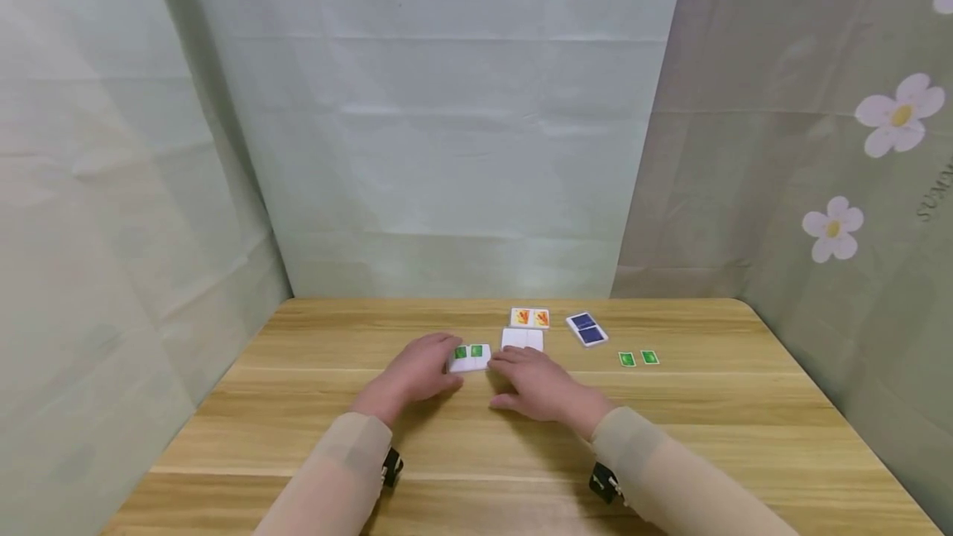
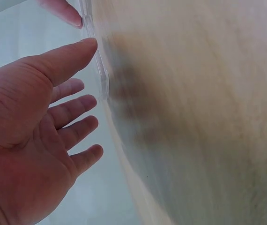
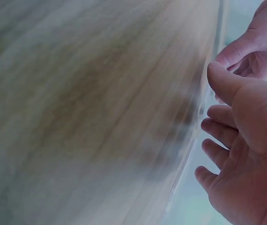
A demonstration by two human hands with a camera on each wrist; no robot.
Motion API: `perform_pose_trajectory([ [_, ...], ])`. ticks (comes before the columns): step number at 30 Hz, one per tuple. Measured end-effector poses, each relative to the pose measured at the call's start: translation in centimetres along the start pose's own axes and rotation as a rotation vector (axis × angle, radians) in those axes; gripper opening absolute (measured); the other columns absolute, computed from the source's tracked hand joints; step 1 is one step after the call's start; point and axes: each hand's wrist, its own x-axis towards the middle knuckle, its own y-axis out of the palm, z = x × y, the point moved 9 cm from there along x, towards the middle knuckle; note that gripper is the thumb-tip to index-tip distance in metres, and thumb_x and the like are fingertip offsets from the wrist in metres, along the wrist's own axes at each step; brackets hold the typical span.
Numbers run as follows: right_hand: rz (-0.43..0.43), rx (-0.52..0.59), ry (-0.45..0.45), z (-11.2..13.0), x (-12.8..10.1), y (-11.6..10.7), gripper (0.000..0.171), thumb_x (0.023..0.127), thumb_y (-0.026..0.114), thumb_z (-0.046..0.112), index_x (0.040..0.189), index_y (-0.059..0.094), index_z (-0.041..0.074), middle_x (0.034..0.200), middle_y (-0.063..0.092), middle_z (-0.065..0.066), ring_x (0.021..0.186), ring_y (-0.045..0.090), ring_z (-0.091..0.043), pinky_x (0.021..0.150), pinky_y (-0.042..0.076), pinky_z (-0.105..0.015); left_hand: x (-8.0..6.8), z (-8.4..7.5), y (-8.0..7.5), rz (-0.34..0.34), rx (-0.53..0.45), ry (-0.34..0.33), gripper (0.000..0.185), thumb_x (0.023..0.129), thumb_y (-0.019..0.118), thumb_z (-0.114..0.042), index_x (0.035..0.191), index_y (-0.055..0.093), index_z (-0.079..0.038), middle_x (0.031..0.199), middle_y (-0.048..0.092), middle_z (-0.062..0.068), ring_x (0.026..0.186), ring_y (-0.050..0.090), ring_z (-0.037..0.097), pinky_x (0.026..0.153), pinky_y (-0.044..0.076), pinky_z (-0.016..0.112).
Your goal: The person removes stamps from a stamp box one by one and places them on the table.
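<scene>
My left hand point(image 1: 424, 368) rests at the left end of a shallow white plastic case point(image 1: 469, 364) with two small green cards point(image 1: 476, 351) in it. At the case's right end is my right hand point(image 1: 539, 387), palm down, its fingertips beside the case. Seen from the left wrist, the left thumb lies against the clear rim point(image 2: 104, 82), its other fingers loosely extended beyond. The right wrist view shows that hand's fingers relaxed and spread. Whether either hand bears any weight cannot be told. Just beyond the right hand lies an empty-looking white case point(image 1: 523, 339).
Behind lies a case with two orange-pictured cards point(image 1: 531, 318). To its right is a tilted case with dark blue panels point(image 1: 586, 328). Two loose green cards point(image 1: 639, 358) lie farther right on the wooden table point(image 1: 670, 453). Pale curtains point(image 1: 439, 147) surround the table's back and sides.
</scene>
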Motion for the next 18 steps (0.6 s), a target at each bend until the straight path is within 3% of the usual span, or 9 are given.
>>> perform_pose_trajectory([
  [18,0.031,0.009,0.012,0.30,-0.58,0.20,0.063,0.105,0.078,0.041,0.152,0.062,0.002,0.159,0.058,-0.019,0.152,0.050,-0.038,0.126,0.037,-0.053,-0.15,-0.43,0.57,0.017,-0.017,0.011,0.059,0.099,0.085,-0.017,0.149,0.062,0.004,0.148,0.064,0.024,0.139,0.059,0.042,0.120,0.044,0.055],
])
